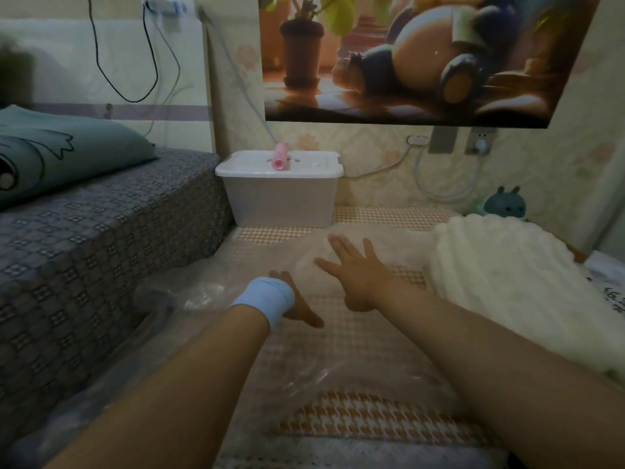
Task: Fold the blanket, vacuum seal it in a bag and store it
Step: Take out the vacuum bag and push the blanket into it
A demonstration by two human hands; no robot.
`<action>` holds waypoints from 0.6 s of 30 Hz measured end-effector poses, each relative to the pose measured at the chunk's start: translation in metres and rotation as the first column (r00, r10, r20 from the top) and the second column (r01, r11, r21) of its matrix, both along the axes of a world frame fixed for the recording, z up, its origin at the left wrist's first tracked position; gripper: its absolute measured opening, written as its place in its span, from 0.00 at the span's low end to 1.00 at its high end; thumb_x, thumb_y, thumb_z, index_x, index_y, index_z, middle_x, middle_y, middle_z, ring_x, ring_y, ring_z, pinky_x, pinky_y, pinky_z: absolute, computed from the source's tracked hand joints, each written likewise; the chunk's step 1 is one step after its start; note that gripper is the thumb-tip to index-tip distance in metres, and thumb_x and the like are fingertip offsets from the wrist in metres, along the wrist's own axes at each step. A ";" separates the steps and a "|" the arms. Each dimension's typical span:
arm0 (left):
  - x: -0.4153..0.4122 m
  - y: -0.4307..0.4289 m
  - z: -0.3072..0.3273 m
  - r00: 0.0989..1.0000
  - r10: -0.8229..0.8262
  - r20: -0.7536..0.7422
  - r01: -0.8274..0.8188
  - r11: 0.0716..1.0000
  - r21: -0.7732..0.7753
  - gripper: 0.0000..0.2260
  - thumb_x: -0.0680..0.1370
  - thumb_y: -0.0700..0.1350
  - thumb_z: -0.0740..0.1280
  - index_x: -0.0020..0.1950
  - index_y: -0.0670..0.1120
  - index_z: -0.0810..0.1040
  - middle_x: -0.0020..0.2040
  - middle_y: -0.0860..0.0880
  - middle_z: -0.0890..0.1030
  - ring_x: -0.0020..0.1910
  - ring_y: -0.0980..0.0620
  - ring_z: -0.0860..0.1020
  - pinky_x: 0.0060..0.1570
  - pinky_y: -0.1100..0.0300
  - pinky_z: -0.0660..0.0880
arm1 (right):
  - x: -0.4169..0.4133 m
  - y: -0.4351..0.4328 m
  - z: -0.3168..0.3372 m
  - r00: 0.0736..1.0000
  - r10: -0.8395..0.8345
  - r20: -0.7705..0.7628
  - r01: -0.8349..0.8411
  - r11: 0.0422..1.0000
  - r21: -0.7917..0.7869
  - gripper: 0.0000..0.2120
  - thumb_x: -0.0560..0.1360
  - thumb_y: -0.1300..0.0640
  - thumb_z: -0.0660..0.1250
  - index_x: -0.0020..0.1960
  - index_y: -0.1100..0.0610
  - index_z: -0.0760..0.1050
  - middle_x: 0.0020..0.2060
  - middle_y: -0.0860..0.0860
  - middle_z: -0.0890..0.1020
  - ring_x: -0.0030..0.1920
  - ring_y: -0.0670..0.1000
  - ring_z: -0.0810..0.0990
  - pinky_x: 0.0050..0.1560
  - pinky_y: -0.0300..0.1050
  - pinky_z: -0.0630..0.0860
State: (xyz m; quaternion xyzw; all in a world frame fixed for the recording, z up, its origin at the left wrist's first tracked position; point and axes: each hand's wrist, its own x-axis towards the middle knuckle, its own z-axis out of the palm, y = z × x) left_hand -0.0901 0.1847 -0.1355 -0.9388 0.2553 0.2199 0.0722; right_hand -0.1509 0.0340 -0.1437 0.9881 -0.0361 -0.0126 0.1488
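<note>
Flat right hand [355, 275] presses bag [199, 294], lengthwise toward box [280, 198].

Dim, warm indoor light; soft blur throughout, wide-angle bending at edges.

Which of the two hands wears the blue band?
The left hand: a light blue wristband wraps its wrist. The right hand, spread on the clear bag, has a bare wrist.

Nothing readable; dark writing on the white surface [603, 282] at right is blurred.
</note>
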 end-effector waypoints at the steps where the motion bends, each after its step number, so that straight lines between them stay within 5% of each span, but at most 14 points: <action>1: 0.009 -0.001 -0.008 1.000 0.014 0.008 -0.013 0.998 -0.057 0.58 0.67 0.70 0.69 0.77 0.47 0.32 0.77 0.44 0.34 0.77 0.40 0.41 0.74 0.41 0.52 | 0.004 -0.002 -0.004 0.998 -0.014 0.057 0.016 0.999 -0.032 0.46 0.74 0.60 0.67 0.81 0.47 0.42 0.78 0.59 0.32 0.77 0.59 0.31 0.74 0.69 0.40; 3: 0.031 -0.002 -0.022 1.000 -0.005 0.030 0.010 0.982 -0.189 0.62 0.63 0.66 0.75 0.75 0.53 0.28 0.74 0.48 0.26 0.76 0.37 0.38 0.73 0.38 0.54 | 0.010 -0.005 -0.006 0.979 0.026 0.202 -0.016 0.998 -0.054 0.44 0.73 0.62 0.68 0.81 0.50 0.46 0.79 0.60 0.38 0.79 0.62 0.39 0.75 0.67 0.48; 5: 0.048 0.002 -0.029 0.996 -0.051 0.072 0.070 0.955 -0.288 0.63 0.61 0.64 0.78 0.73 0.58 0.27 0.72 0.50 0.23 0.75 0.37 0.34 0.72 0.36 0.54 | 0.017 -0.009 -0.008 0.954 0.111 0.279 -0.110 0.994 -0.021 0.36 0.72 0.62 0.69 0.76 0.49 0.59 0.76 0.58 0.58 0.74 0.62 0.60 0.70 0.58 0.64; 7: 0.058 0.000 -0.035 0.986 -0.069 0.151 0.111 0.951 -0.289 0.65 0.60 0.63 0.79 0.73 0.60 0.27 0.71 0.50 0.22 0.75 0.37 0.33 0.71 0.34 0.53 | 0.022 -0.014 -0.014 0.978 0.122 0.168 -0.144 0.981 0.128 0.28 0.73 0.57 0.69 0.71 0.47 0.67 0.66 0.53 0.69 0.65 0.58 0.72 0.63 0.51 0.71; 9: 0.056 -0.006 -0.037 0.968 -0.063 0.243 0.118 0.969 -0.218 0.65 0.60 0.63 0.78 0.73 0.60 0.26 0.71 0.49 0.21 0.75 0.36 0.33 0.71 0.32 0.50 | 0.025 -0.018 -0.028 0.998 0.034 -0.053 -0.021 0.971 0.238 0.32 0.73 0.44 0.69 0.75 0.44 0.63 0.72 0.52 0.66 0.70 0.57 0.68 0.68 0.55 0.68; 11: 0.051 -0.014 -0.035 0.943 -0.043 0.329 0.090 0.988 -0.129 0.63 0.62 0.62 0.78 0.74 0.57 0.28 0.72 0.47 0.23 0.75 0.35 0.37 0.69 0.32 0.51 | 0.024 -0.025 -0.040 0.955 -0.123 -0.268 0.186 0.957 0.221 0.42 0.71 0.31 0.65 0.79 0.39 0.50 0.80 0.52 0.50 0.79 0.59 0.51 0.74 0.66 0.55; 14: 0.035 -0.024 -0.022 0.886 -0.057 0.460 0.102 0.992 -0.074 0.48 0.69 0.54 0.75 0.78 0.51 0.46 0.78 0.44 0.43 0.75 0.37 0.52 0.65 0.41 0.64 | 0.016 -0.036 -0.046 0.830 -0.353 -0.432 0.478 0.848 0.227 0.52 0.65 0.22 0.63 0.78 0.37 0.38 0.80 0.52 0.37 0.79 0.62 0.40 0.75 0.69 0.47; 16: 0.014 -0.032 -0.014 0.939 -0.114 0.324 0.151 0.984 -0.092 0.36 0.74 0.58 0.69 0.76 0.48 0.57 0.76 0.45 0.57 0.72 0.39 0.61 0.63 0.45 0.68 | 0.010 -0.034 -0.044 0.777 -0.412 -0.476 0.550 0.813 0.192 0.53 0.66 0.21 0.61 0.79 0.38 0.36 0.80 0.55 0.40 0.79 0.64 0.47 0.76 0.65 0.51; 18: -0.001 -0.038 -0.021 0.980 -0.197 0.031 0.200 0.976 -0.091 0.34 0.77 0.63 0.62 0.77 0.48 0.57 0.75 0.46 0.61 0.72 0.39 0.64 0.68 0.44 0.65 | 0.007 -0.025 -0.038 0.763 -0.409 -0.500 0.540 0.830 0.144 0.51 0.68 0.23 0.59 0.79 0.41 0.37 0.80 0.58 0.48 0.77 0.65 0.56 0.75 0.62 0.57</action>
